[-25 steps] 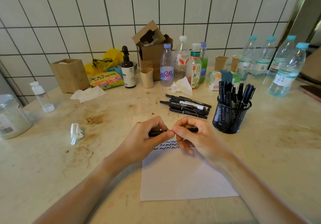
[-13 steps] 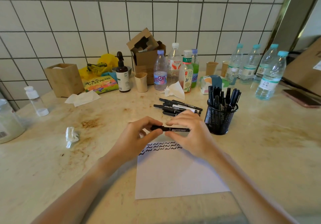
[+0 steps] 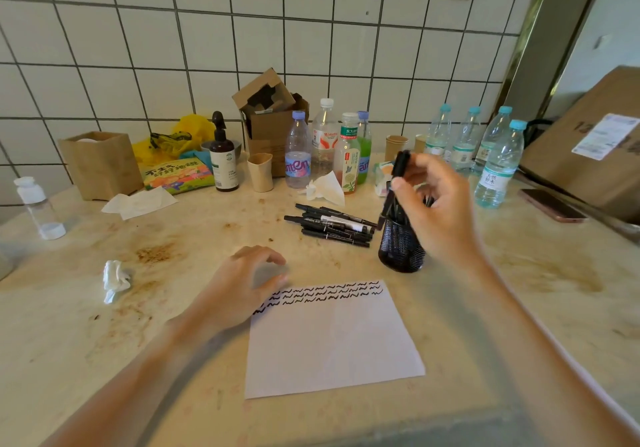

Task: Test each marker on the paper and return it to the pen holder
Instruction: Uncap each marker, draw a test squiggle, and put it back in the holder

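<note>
Between the pinching fingers of the right hand, a tested marker hangs tip-down over the pen holder, needing only release, while the left hand rests loosely curled, empty, touching the paper.

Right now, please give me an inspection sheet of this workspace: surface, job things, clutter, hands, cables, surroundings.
Surface: beige stone counter, brown stains left of centre.
Job's things: white paper with rows of black squiggles along its far edge; black mesh pen holder with markers in it; pile of loose black markers lying left of the holder.
Clutter: water bottles, brown pump bottle, crumpled tissue, open cardboard box, phone.
Hands: right hand pinches a black marker above the holder; left hand rests at the paper's corner, holding nothing.
Cables: nothing seen.
Surroundings: white tiled wall.
</note>
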